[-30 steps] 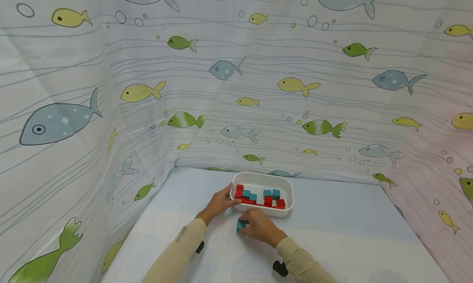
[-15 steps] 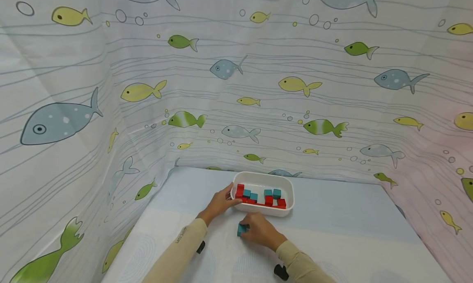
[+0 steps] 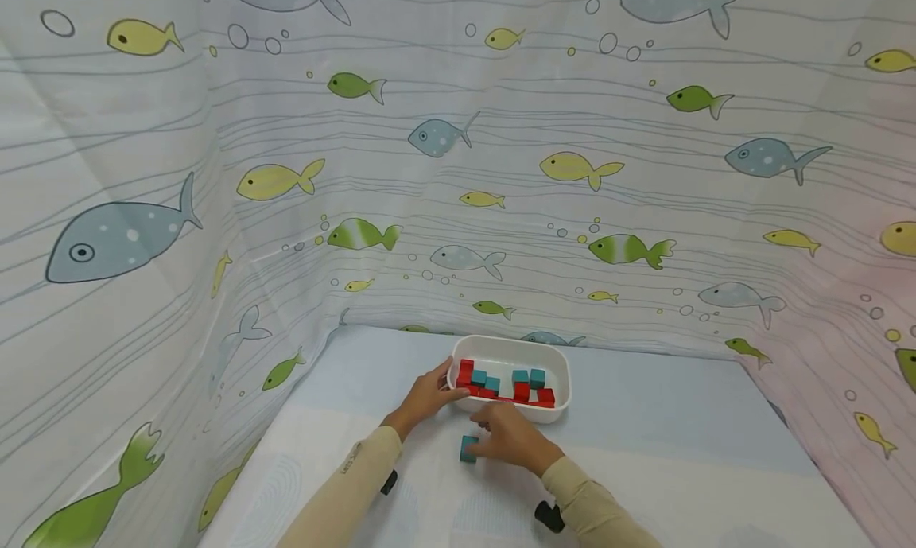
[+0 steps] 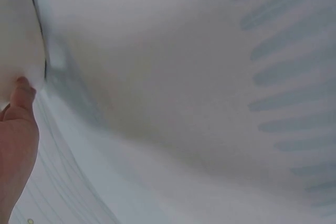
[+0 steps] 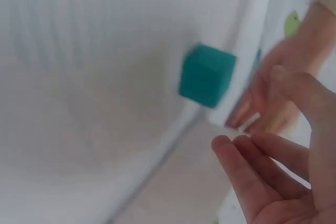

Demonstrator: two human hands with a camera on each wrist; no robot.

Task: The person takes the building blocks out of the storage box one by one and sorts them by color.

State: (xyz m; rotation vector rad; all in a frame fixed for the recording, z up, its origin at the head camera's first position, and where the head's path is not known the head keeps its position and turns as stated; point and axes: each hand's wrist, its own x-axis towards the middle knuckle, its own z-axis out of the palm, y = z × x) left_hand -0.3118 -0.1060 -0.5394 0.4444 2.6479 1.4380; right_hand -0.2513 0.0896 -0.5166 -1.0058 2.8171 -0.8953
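Observation:
A teal block (image 3: 468,449) stands on the cloth in front of the white tray (image 3: 494,409). My right hand (image 3: 511,437) hovers just beside it. In the right wrist view the thumb and fingers of my right hand (image 5: 278,166) are spread apart with nothing between them, and the teal block (image 5: 207,75) shows clear of them. My left hand (image 3: 427,393) grips the tray's left end, thumb over the front rim. At the left edge of the left wrist view, my left hand (image 4: 21,140) meets the tray's wall (image 4: 21,35).
Inside the tray lie several red blocks (image 3: 522,390) and several teal blocks (image 3: 537,378). A white and pale blue cloth (image 3: 673,445) covers the table. Fish-patterned curtains (image 3: 429,214) hang behind and at both sides. Black wrist devices (image 3: 549,517) sit under my forearms.
My right hand has let go of the teal block, its fingers opening and lifting away. The block has come slightly toward me. The left hand stays on the tray.

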